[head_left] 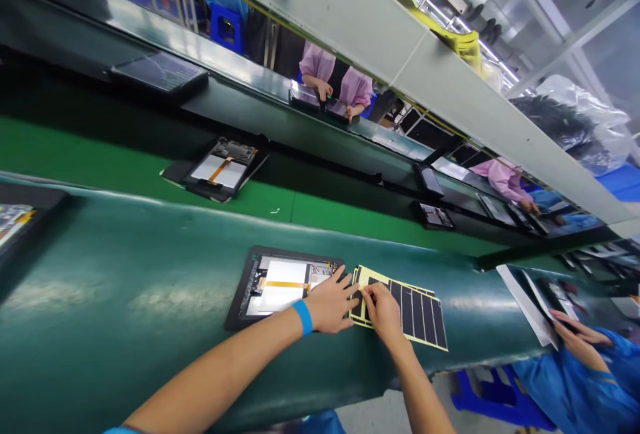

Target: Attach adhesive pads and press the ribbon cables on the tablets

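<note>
An opened tablet (283, 282) with a white battery and an orange ribbon lies in a dark tray on the green mat. My left hand (331, 301), with a blue band at its wrist, rests over the tablet's right end, its fingers spread toward the sticker sheets. Beside the tablet lie yellow-edged sheets (423, 314) of black rectangular stickers. My right hand (383, 309) is over their left part, thumb and forefinger pinched at a sticker's edge; what lies between the fingertips is too small to make out.
Another opened tablet (223, 169) sits on the green conveyor (310, 211) beyond the mat. Part of a device (17, 221) is at the far left. At right, a person's hands (580, 337) hold a white sheet. People in pink sleeves work across the line.
</note>
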Available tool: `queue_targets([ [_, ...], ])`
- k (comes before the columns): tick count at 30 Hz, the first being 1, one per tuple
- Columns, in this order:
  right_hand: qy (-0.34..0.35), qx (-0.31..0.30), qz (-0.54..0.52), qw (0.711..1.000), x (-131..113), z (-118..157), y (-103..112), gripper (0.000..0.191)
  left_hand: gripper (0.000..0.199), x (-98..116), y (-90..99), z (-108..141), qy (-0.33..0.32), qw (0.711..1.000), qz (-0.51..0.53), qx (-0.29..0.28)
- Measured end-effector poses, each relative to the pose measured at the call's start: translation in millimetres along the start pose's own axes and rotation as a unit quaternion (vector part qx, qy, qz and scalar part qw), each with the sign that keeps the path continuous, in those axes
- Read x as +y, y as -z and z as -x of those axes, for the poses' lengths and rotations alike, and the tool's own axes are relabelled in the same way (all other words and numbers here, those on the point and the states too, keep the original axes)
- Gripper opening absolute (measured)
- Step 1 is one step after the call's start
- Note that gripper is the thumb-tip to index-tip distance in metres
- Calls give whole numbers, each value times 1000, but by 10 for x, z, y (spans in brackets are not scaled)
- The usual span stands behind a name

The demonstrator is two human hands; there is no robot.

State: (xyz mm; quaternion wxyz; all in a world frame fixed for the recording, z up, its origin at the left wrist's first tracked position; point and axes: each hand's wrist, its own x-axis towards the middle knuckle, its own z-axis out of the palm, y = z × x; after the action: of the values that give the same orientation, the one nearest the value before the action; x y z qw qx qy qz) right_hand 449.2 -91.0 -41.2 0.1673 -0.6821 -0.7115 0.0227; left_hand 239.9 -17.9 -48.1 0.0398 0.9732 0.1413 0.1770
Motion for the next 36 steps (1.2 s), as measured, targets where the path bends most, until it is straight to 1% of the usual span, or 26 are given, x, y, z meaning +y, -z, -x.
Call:
queue_targets([
  [3, 7, 10, 5, 1000, 17, 8, -57, 34, 51, 1, 16, -1, 1, 1000, 2, -4],
  [9, 7, 46, 19, 999, 50, 76, -168, 33, 59, 20, 46, -15, 11, 1000, 1, -7],
  [16, 4, 79, 27, 996, 21, 186, -200, 32, 56, 21, 28, -20, 17, 1000, 3, -11],
  [25, -6, 83, 59, 995, -3, 149, -197, 35, 55, 23, 22, -18, 16, 1000, 3, -6],
  [29, 0, 80, 75, 994, 3, 124, -195, 38, 56, 24, 29, -19, 17, 1000, -1, -8],
  [36, 10, 73, 92, 993, 14, 119, -201, 35, 59, 43, 33, -32, 24, 1000, -7, -7],
])
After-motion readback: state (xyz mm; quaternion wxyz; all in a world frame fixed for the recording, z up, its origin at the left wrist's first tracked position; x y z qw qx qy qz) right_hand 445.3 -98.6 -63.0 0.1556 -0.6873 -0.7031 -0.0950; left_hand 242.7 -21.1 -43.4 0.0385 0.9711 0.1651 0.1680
